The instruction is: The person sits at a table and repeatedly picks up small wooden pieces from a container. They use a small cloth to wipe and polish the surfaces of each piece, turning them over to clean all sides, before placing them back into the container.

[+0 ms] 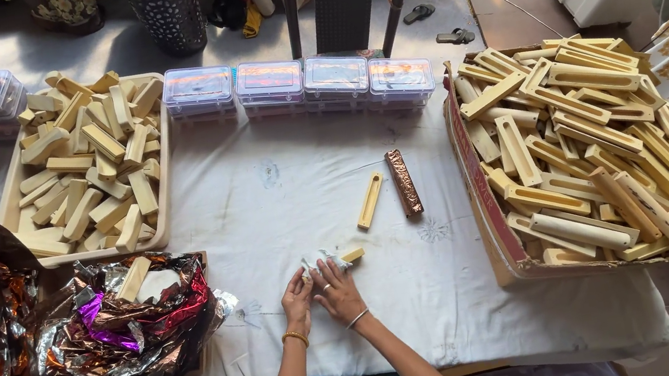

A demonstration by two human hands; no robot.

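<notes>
Both hands, left hand (298,299) and right hand (337,289), are pressing a small wooden block (351,255) half-wrapped in silver foil (317,262) against the desk (298,185), fingers pinching the foil. A bare slotted block (370,201) and a copper-wrapped block (403,182) are lying just beyond.

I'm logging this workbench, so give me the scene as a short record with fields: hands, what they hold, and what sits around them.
left hand: on the wooden block, at its foil-wrapped end
right hand: pressing the same block
wooden block: partly wrapped in silver foil
centre of table: bare slotted piece, copper-wrapped piece
left: tray of blocks, foil sheets
right: cardboard box of slotted pieces
back: clear lidded boxes
</notes>
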